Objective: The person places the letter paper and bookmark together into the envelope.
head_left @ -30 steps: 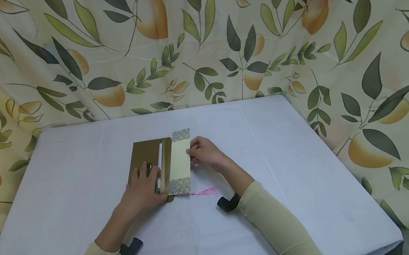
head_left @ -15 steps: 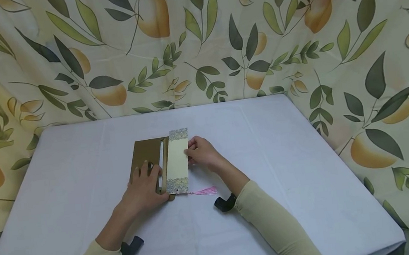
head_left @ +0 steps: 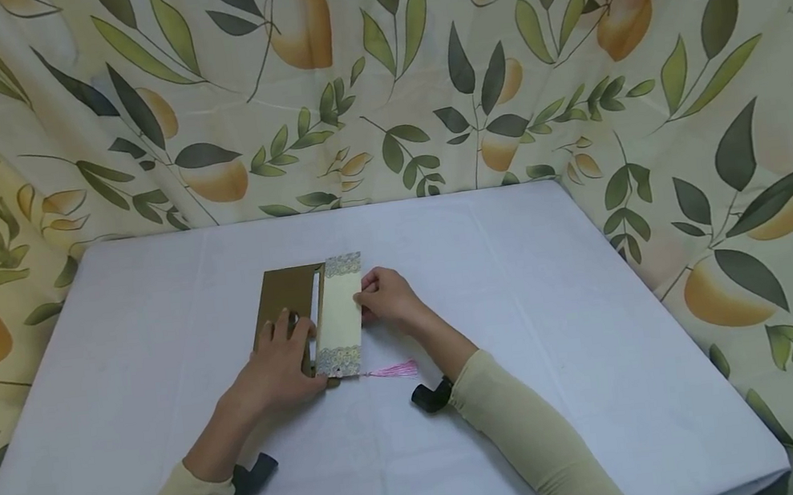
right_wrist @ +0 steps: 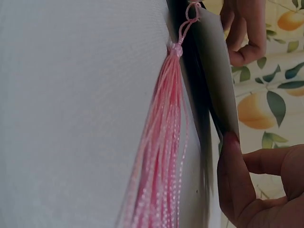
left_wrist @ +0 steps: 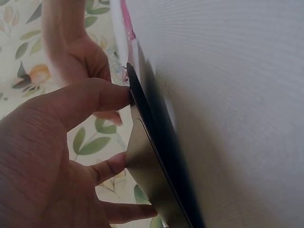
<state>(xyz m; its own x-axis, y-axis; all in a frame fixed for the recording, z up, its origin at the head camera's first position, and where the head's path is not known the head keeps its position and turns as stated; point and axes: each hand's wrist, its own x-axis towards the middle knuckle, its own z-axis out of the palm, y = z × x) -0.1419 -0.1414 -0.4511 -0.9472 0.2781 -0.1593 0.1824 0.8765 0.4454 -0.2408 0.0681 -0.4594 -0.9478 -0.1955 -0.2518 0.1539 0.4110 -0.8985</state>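
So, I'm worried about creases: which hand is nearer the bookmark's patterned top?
Right: the right hand holds the bookmark by its right edge, below the patterned top. The left hand rests on the brown notebook, farther off, lower left.

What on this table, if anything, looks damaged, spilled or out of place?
Nothing stands out as spilled or damaged. In the head view, the patterned card overlaps the brown cover, but the right hand pinches it, so this seems intended.

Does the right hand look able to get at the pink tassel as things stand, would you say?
Probably yes: the pink tassel is uncovered and near the right hand, though it would likely have to let go of the bookmark first.
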